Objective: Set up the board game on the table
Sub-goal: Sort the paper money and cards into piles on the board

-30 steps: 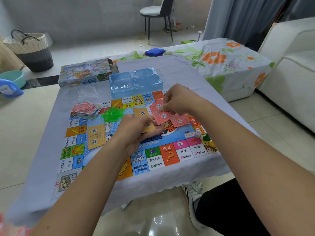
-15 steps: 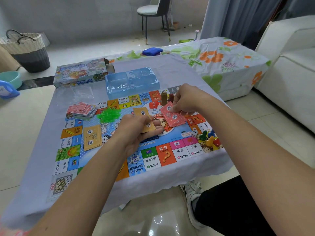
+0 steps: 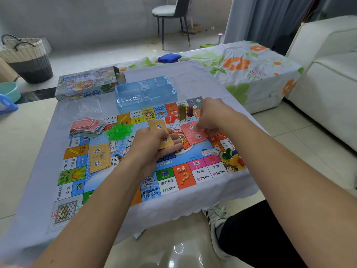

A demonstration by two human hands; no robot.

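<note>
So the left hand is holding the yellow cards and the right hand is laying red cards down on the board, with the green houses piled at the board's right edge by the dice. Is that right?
Not quite. The head view shows the green houses piled on the left part of the board, beside the fanned stack of cards, far from the dice. The rest holds: the left hand grips the yellow cards and the right hand lays red cards on the board.

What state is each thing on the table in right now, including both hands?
Game board: unfolded flat on the table.
Game box: lying flat, end flap open.
Blue tray: looks empty.
Left hand: holds yellow cards.
Right hand: fingers on red cards lying on the board.
Yellow card stack: lying on the board.
Green houses: heaped.
Dice: resting on the board.
</note>
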